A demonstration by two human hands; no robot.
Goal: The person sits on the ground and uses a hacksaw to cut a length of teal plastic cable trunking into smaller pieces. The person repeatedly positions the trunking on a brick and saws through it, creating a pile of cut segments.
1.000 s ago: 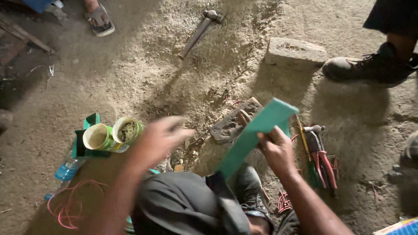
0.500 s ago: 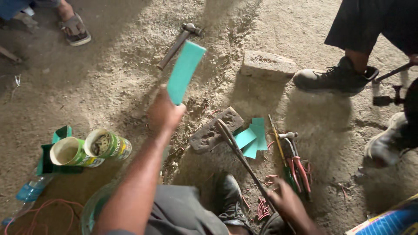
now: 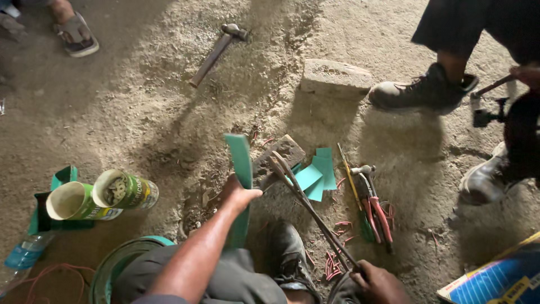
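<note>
Strip: green strip (image 3: 241, 169) at frame centre, long axis near upright, upper end free.
Left hand (image 3: 237, 194): closed on the strip's middle.
Shears: long shears (image 3: 306, 205) run from lower right up to the strip's right — blades (image 3: 279, 163) just beside it.
Right hand (image 3: 378, 281): lower right, wrapped on the shear handles.

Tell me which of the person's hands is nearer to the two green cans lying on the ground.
Left. The left hand, holding the green strip, is just right of the green cans. The right hand, gripping the long shears, sits much farther right, near the bottom edge.
</note>
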